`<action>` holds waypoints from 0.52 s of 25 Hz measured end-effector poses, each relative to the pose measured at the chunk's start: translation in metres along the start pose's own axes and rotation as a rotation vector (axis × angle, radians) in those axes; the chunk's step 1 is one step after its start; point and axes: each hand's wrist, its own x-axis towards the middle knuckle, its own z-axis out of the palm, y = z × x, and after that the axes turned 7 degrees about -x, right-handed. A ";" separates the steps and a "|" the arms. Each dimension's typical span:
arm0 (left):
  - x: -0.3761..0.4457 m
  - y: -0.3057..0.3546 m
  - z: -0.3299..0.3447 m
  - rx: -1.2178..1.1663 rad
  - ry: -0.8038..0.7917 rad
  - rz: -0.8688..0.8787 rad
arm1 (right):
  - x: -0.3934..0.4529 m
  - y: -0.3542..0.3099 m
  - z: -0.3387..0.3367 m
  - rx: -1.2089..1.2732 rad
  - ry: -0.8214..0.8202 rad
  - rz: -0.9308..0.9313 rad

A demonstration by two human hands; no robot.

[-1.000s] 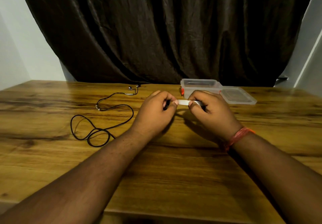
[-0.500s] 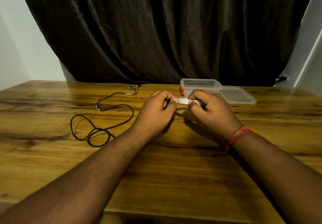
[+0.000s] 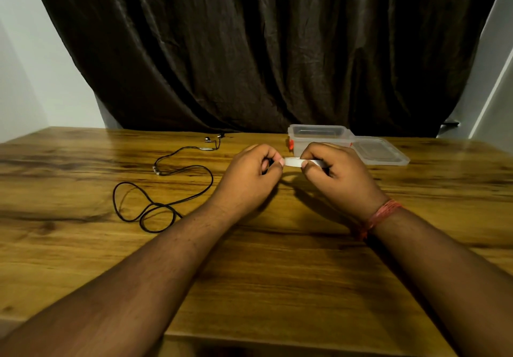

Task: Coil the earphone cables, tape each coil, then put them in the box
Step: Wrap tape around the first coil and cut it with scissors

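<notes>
Wooden table (image 3: 249,273), dark curtain (image 3: 249,51) behind, both hands' fingers (image 3: 273,159) pinching white tape (image 3: 293,162)

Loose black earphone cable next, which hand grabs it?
Left. The left hand is nearer the loose earphone cable, which lies on its side of the table. The right hand sits by the box. Both pinch white tape now.

We seem to be in a room of a home, seated at a wooden table (image 3: 277,287) with a glossy grain. Behind the table hangs a heavy dark-brown curtain (image 3: 263,51), and to either side of the curtain we see plain white walls (image 3: 33,65).
</notes>
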 end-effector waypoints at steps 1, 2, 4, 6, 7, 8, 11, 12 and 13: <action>0.000 0.000 0.000 -0.005 -0.015 -0.008 | 0.000 0.001 0.000 0.009 0.001 0.005; 0.001 0.000 0.001 -0.015 -0.023 -0.018 | 0.001 0.001 0.001 0.026 0.005 0.011; 0.002 -0.001 0.000 -0.055 -0.014 -0.059 | 0.001 0.002 0.000 0.096 0.024 0.026; 0.003 -0.003 -0.002 -0.102 0.000 -0.117 | 0.003 0.005 -0.003 0.182 0.041 0.064; 0.003 -0.003 -0.003 -0.132 0.001 -0.141 | 0.003 0.006 -0.004 0.223 0.046 0.091; 0.003 -0.002 -0.003 -0.166 -0.003 -0.166 | 0.004 0.008 -0.004 0.269 0.044 0.125; 0.002 0.003 -0.005 -0.248 -0.022 -0.252 | 0.005 0.015 -0.002 0.427 -0.010 0.233; 0.002 0.004 -0.005 -0.259 -0.025 -0.276 | 0.004 0.017 0.000 0.459 -0.040 0.264; 0.002 0.005 -0.006 -0.267 -0.025 -0.300 | 0.004 0.019 0.001 0.469 -0.063 0.291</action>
